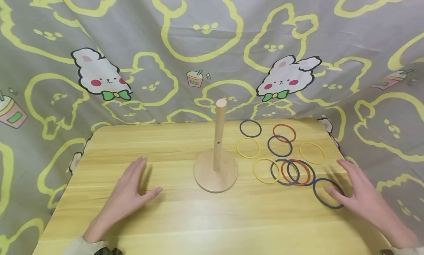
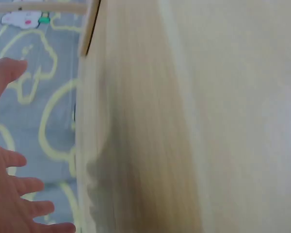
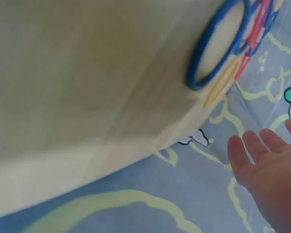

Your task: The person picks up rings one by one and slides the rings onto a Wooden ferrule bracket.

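A wooden post (image 1: 219, 133) stands upright on a round wooden base (image 1: 203, 177) in the middle of the table. To its left, my left hand (image 1: 127, 190) hovers over the tabletop with fingers extended and thumb apart, holding nothing. My right hand (image 1: 362, 194) is at the table's right side, fingers spread and also holding nothing. Its thumb overlaps a dark blue ring (image 1: 314, 190) in the head view. In the right wrist view that blue ring (image 3: 195, 63) lies flat, apart from the hand (image 3: 274, 170). No ring is on the post.
Several thin rings lie right of the base: a yellow ring (image 1: 247, 138), a blue ring (image 1: 250, 120) and a red ring (image 1: 284, 125) among them. Some overlap in a row. A patterned grey curtain (image 1: 185, 38) hangs behind the wooden table (image 1: 165, 225) and along its sides.
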`<state>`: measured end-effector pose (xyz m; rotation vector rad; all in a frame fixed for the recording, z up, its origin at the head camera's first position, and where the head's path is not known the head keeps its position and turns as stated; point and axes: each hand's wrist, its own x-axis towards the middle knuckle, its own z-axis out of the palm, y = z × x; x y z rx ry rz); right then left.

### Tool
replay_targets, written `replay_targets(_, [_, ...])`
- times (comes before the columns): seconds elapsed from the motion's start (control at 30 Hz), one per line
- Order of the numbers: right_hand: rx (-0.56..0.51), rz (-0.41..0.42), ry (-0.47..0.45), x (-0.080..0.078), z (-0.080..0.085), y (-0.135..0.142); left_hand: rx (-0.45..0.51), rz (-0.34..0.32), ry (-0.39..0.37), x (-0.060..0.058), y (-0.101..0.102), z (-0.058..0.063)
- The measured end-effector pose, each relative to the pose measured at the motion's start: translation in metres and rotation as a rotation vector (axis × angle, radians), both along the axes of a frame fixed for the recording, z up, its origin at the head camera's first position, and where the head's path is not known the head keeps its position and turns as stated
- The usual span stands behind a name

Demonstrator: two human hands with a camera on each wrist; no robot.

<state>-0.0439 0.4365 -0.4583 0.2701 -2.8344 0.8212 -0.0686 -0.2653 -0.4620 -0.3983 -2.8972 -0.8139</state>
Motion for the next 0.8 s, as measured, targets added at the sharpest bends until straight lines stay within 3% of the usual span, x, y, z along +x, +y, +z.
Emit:
replay_targets(0.23, [-0.005, 0.019, -0.013, -0.001, -0.019, -0.002, 0.047, -0.091, -0.046, -0.016, 0.038, -0.011])
replay_targets(0.5, [-0.057, -0.092, -0.14, 0.008, -0.026, 0.011, 0.061, -0.194, -0.115, -0.035, 0.079, -0.016])
replay_targets(0.8, [-0.131, -0.158, -0.202, 0.01, -0.034, 0.028, 0.046, -0.304, -0.114, -0.056, 0.109, -0.022])
